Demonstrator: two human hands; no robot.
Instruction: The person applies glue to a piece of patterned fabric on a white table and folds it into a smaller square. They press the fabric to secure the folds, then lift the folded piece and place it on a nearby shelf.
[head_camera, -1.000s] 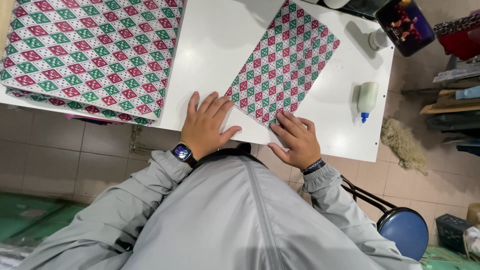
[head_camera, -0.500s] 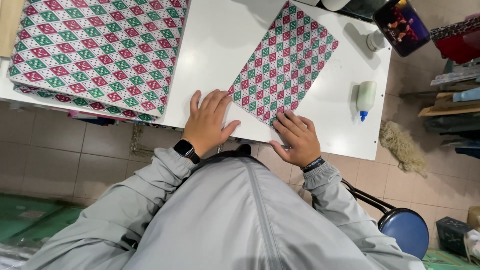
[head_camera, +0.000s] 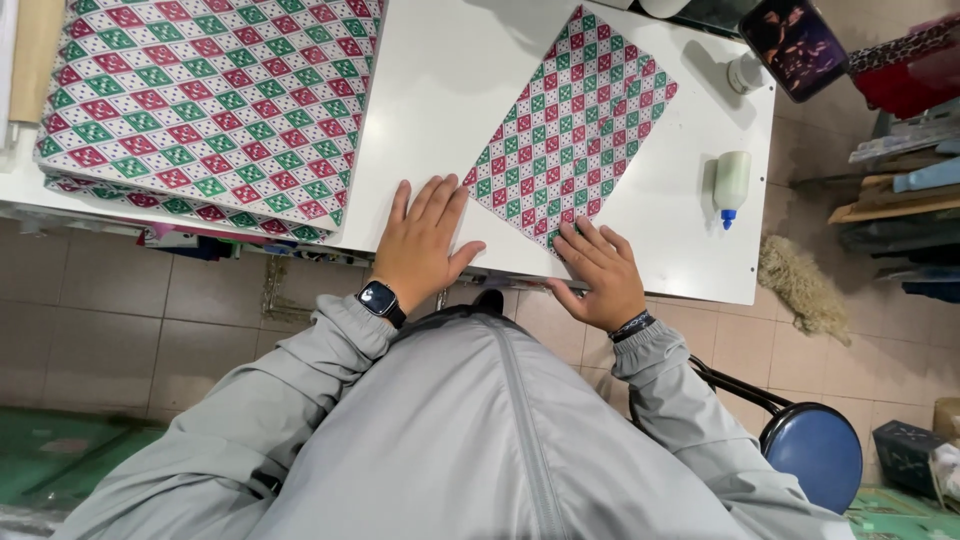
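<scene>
Unmoved since earlier: left hand (head_camera: 420, 245), fingers spread flat on white table (head_camera: 440, 100); right hand (head_camera: 595, 270), fingers splayed, pressing patterned sheet (head_camera: 570, 130) corner.

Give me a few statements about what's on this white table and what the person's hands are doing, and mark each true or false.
1. Both hands lie flat on the table. True: the left hand and the right hand are spread, palms down.
2. The right hand touches the patterned sheet. True: its fingertips rest at the sheet's near corner.
3. The glue bottle stands upright. False: it lies on its side, blue tip toward the table edge.
4. The left hand holds scissors. False: it holds nothing.
5. The stack of patterned paper lies to the right of the single sheet. False: it lies to the left.
</scene>
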